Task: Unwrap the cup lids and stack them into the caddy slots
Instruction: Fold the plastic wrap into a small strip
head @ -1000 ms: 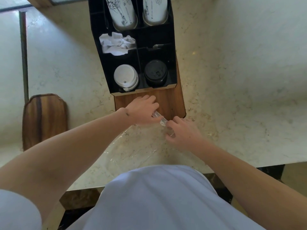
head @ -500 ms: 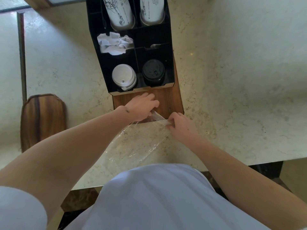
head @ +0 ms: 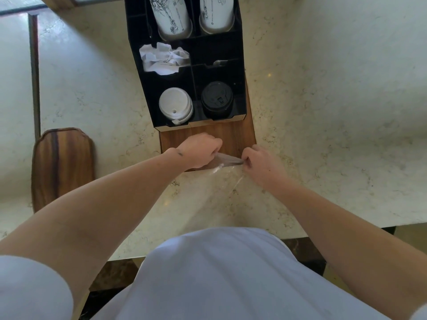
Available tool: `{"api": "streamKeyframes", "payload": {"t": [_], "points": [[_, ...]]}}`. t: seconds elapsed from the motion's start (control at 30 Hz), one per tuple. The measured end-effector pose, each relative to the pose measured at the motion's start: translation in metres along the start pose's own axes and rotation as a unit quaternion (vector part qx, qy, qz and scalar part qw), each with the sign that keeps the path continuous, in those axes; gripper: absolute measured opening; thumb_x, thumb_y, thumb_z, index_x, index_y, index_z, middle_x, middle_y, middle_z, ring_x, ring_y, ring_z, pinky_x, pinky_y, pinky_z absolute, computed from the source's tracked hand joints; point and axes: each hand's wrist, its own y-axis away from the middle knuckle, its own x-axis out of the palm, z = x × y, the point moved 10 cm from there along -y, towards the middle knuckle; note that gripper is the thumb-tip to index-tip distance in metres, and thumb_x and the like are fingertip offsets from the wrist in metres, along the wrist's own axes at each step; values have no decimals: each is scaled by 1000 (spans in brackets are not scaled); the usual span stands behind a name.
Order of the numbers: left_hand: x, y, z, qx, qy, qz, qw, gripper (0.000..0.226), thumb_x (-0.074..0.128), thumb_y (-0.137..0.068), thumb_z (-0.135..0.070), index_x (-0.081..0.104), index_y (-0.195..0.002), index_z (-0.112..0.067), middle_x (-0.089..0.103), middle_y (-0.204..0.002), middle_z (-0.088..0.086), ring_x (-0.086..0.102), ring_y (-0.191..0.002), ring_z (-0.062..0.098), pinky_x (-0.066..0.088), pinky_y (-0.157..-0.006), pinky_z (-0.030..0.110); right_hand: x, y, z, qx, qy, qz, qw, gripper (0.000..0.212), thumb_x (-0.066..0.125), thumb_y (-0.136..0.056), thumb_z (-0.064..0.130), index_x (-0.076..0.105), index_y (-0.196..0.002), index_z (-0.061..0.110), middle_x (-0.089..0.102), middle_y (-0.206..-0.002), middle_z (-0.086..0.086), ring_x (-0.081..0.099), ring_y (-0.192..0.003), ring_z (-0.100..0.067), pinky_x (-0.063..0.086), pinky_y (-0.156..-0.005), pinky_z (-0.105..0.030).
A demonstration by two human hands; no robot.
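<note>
A black caddy [head: 240, 65] with a wooden front stands on the marble counter. Its near left slot holds a stack of white lids [head: 175, 106]; its near right slot holds black lids [head: 216, 99]. Just in front of the caddy, my left hand [head: 201, 150] and my right hand [head: 261, 166] both pinch one end of a clear plastic wrapper [head: 227, 160]. The wrapper is stretched between them and trails down over the counter towards me. No lids show inside it.
Crumpled white paper [head: 163, 57] fills a middle slot, and two stacks of printed paper cups [head: 172, 17] lie in the far slots. A wooden board [head: 62, 165] lies at the left. The counter's front edge [head: 346, 227] runs just below my arms.
Both hands have risen towards the caddy's wooden front and drawn apart, pulling the wrapper's top taut between them. The wrapper lifted off the counter.
</note>
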Motion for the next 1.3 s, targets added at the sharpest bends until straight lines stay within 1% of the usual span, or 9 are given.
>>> {"api": "streamKeyframes", "payload": {"t": [0.1, 0.27, 0.47, 0.67, 0.8, 0.93, 1.1, 1.23, 1.3], "points": [[-5, 3, 8, -35, 35, -42, 998, 15, 52, -96, -13, 47, -82, -17, 57, -83, 1, 51, -80, 21, 35, -63, 32, -18, -16, -2, -5, 27, -42, 999, 8, 60, -93, 13, 67, -95, 16, 63, -92, -2, 56, -90, -23, 51, -71, -37], [-19, 19, 26, -79, 46, -117, 989, 18, 52, -95, -8, 44, -83, -19, 53, -88, 4, 54, -85, 28, 34, -66, 35, -26, -40, 16, -56, 55, -54, 995, 9, 58, -96, 13, 67, -97, 15, 62, -96, -2, 56, -94, -22, 50, -74, -34], [-24, 46, 55, -121, 15, -169, 978, 10, 53, -96, -8, 62, -92, -4, 61, -99, 17, 57, -87, 36, 41, -67, 41, -15, -57, 50, -109, 72, -46, 990, 8, 58, -95, 11, 66, -94, 12, 59, -98, -6, 54, -92, -24, 45, -74, -34], [-11, 64, 60, -76, -46, -147, 985, 16, 61, -94, -7, 72, -105, -5, 64, -105, 16, 57, -99, 38, 46, -83, 48, 1, -51, 59, -143, 120, -3, 982, 20, 60, -92, 6, 72, -108, 8, 58, -102, -11, 55, -89, -28, 47, -72, -38], [-13, 67, 62, -71, -32, -164, 983, 23, 56, -96, -19, 75, -101, -8, 66, -102, 11, 58, -95, 33, 49, -84, 46, -2, -40, 56, -129, 100, -13, 987, 28, 57, -93, 20, 74, -113, 10, 56, -99, -9, 55, -86, -25, 50, -69, -37], [-19, 66, 65, -103, 24, -180, 978, 31, 58, -98, -35, 78, -90, -12, 66, -94, 6, 61, -90, 29, 53, -78, 43, -7, -42, 58, -99, 70, -28, 992, 29, 54, -100, 28, 78, -102, 12, 57, -100, -6, 54, -87, -24, 54, -71, -42], [-15, 50, 80, -168, 105, -135, 971, 16, 74, -90, -29, 69, -90, -13, 57, -92, 2, 57, -88, 27, 39, -68, 35, -4, -59, 57, -58, 38, 15, 997, 14, 68, -95, 27, 71, -93, 13, 59, -106, -4, 53, -98, -24, 53, -78, -41], [-8, 43, 89, -209, 142, -100, 962, 25, 75, -90, -27, 64, -108, -15, 54, -98, -3, 55, -95, 23, 42, -75, 35, 2, -66, 48, -11, -12, 45, 999, 23, 71, -93, 25, 62, -111, 14, 62, -106, -3, 54, -102, -23, 50, -84, -39], [-5, 41, 88, -215, 148, -82, 962, 19, 72, -92, -25, 66, -106, -14, 52, -101, 0, 54, -96, 24, 43, -77, 35, 5, -70, 45, -3, -16, 64, 998, 21, 68, -95, 23, 63, -111, 12, 63, -107, -6, 55, -103, -25, 50, -85, -40]]}}
